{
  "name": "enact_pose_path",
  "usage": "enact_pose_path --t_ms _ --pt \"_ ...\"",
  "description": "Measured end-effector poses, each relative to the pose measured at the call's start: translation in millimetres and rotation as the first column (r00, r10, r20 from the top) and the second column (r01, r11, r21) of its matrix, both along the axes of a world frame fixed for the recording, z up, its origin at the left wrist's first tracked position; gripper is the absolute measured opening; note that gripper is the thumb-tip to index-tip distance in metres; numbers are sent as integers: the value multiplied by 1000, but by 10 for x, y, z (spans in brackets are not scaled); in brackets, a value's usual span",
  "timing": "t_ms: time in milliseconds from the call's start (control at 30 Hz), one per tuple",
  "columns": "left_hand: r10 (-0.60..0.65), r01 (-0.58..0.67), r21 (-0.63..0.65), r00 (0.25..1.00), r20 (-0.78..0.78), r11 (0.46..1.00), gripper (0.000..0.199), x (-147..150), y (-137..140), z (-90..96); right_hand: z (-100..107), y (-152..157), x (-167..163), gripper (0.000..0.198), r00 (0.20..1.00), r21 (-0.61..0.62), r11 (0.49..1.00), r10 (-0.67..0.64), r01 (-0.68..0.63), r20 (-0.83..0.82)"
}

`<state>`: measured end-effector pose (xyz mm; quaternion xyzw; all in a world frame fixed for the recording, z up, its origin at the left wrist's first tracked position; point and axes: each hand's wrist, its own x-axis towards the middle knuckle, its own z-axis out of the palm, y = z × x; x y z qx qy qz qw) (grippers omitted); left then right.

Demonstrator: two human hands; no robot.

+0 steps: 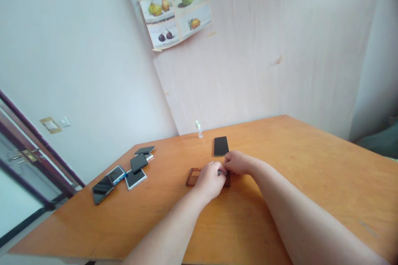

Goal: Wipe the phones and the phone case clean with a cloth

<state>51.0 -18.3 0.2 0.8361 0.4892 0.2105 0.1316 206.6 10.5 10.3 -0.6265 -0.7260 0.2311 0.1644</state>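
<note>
A brown see-through phone case (193,177) lies on the table below both hands, its middle covered by them. My left hand (210,181) is closed over the case, with a small greyish thing (221,172) showing at its fingertips, too little of it visible to name. Against those fingertips, at the case's right end, my right hand (239,162) is closed in a pinch; whatever it grips is hidden. Just beyond the hands a black phone (221,146) lies flat, dark screen up.
Several phones and tablet-like devices, among them a black one (103,189) and a white-framed one (136,179), lie in a loose group on the left of the wooden table (311,165). A small clear spray bottle (199,129) stands near the back edge, before the wall.
</note>
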Motion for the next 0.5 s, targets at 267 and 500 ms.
enact_pose_path --t_ms 267,500 --pt "25 -27 -15 991 -135 1000 18 -341 -124 82 -65 42 7 12 1000 22 1000 -8 9 -12" --pt "85 -77 45 970 -227 996 23 -919 123 212 -95 59 26 7 1000 16 1000 1 -1 -21"
